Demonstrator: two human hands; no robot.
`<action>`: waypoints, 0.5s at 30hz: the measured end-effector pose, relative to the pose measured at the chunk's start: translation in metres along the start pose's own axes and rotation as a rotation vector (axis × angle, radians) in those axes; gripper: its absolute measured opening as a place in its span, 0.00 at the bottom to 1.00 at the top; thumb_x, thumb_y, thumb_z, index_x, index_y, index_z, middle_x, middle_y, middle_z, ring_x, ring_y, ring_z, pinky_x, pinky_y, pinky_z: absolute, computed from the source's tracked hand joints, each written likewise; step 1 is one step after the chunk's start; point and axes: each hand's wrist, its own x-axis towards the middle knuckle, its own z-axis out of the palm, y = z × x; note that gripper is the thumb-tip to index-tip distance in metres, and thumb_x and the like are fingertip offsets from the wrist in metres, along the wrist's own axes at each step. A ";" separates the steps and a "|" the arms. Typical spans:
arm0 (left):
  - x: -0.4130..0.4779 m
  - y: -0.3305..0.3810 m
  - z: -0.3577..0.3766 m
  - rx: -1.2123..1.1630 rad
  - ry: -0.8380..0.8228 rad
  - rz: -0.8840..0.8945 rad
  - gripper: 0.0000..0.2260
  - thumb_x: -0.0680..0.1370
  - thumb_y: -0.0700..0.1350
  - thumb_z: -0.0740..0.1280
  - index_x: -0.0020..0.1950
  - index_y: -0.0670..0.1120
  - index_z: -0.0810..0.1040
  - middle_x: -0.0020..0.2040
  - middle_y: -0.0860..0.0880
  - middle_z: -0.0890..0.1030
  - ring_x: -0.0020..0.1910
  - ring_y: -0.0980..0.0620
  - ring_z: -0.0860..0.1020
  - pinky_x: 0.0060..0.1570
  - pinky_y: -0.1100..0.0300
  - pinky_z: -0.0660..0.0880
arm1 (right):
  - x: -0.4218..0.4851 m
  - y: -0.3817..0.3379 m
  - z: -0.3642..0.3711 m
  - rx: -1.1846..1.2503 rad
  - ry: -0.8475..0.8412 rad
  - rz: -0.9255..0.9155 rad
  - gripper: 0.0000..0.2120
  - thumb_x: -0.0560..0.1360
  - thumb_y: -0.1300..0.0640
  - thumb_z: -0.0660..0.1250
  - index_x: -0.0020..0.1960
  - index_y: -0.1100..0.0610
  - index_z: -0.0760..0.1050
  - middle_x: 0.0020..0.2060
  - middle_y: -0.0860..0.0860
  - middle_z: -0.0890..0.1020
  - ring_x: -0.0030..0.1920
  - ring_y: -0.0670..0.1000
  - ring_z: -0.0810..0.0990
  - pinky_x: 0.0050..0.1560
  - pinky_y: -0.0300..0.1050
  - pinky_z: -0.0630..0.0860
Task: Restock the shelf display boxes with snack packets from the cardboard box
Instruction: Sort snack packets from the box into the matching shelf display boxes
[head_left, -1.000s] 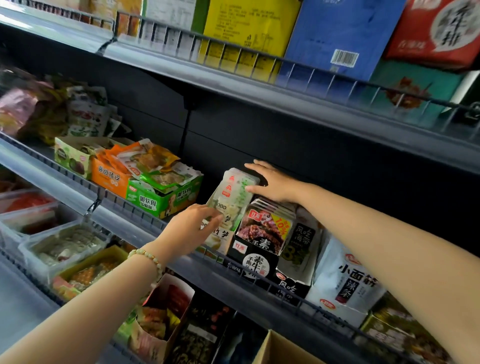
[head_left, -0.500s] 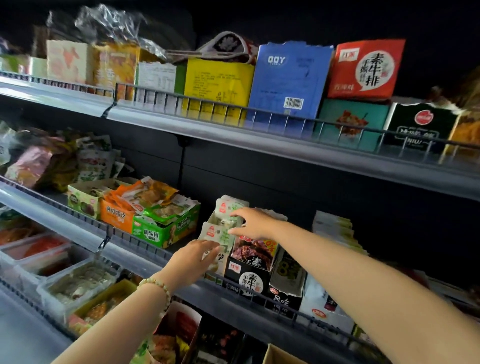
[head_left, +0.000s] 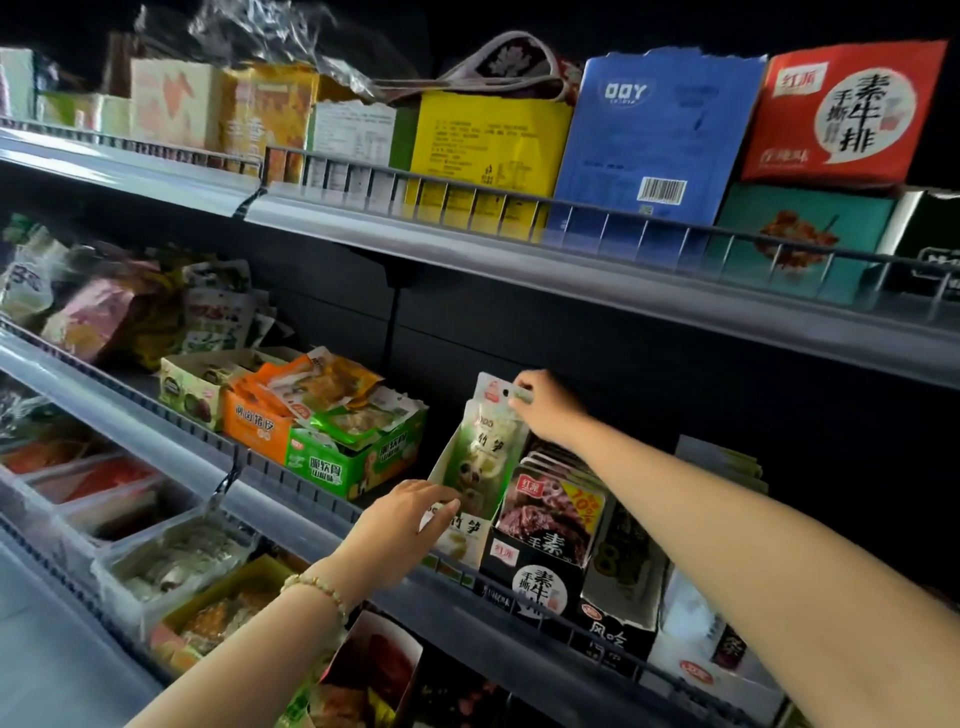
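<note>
Snack packets (head_left: 488, 447): flat white-and-green pouches, standing on edge in a leaning stack, the rearmost rising above the rest.
Location: inside the white display box (head_left: 460, 543) on the middle shelf (head_left: 156, 418), just beside the black display box (head_left: 527, 571) of dark red packets; the green box (head_left: 353, 465) sits apart to the left.
Right hand (head_left: 550, 402): fingers and thumb pinch the top edge of the rearmost packet, near its hang hole.
Left hand (head_left: 397, 514): fingertips at the front-left corner of the white display box, low down. Whether they hook round the wall or only press on it cannot be told. A bead bracelet (head_left: 317, 587) is on the wrist.
Cardboard box: not in view.
Handling, judged: light, thin and limp, with a glossy film face — likely slippery, and apt to buckle or slide forward if pushed at the middle.
Where to hold, judged: the flat sealed strip along the top, stiffer than the filled body; pinch there and guide the packet down while the other hand braces the box front.
Risk, judged: the open-fronted carton may tip or slide toward the shelf rail (head_left: 311, 483) under a hard push.
</note>
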 end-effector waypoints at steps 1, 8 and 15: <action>0.001 0.000 0.002 0.004 -0.003 0.000 0.20 0.82 0.58 0.52 0.67 0.52 0.74 0.63 0.55 0.76 0.65 0.57 0.70 0.59 0.59 0.71 | 0.002 0.002 0.000 -0.014 -0.019 -0.006 0.06 0.77 0.58 0.65 0.47 0.61 0.76 0.45 0.57 0.81 0.46 0.57 0.80 0.45 0.47 0.74; 0.004 -0.007 0.013 0.056 -0.025 0.047 0.46 0.67 0.76 0.35 0.67 0.52 0.75 0.65 0.56 0.76 0.69 0.55 0.65 0.66 0.57 0.66 | -0.001 0.003 0.011 -0.168 -0.054 -0.072 0.03 0.73 0.57 0.72 0.45 0.54 0.80 0.47 0.50 0.83 0.49 0.51 0.81 0.46 0.41 0.74; 0.004 0.003 0.016 0.105 -0.053 0.028 0.42 0.69 0.73 0.37 0.70 0.53 0.72 0.69 0.56 0.73 0.71 0.56 0.63 0.69 0.57 0.63 | -0.004 0.002 0.013 -0.160 -0.150 -0.064 0.12 0.68 0.54 0.77 0.50 0.55 0.82 0.50 0.51 0.83 0.52 0.52 0.81 0.51 0.42 0.75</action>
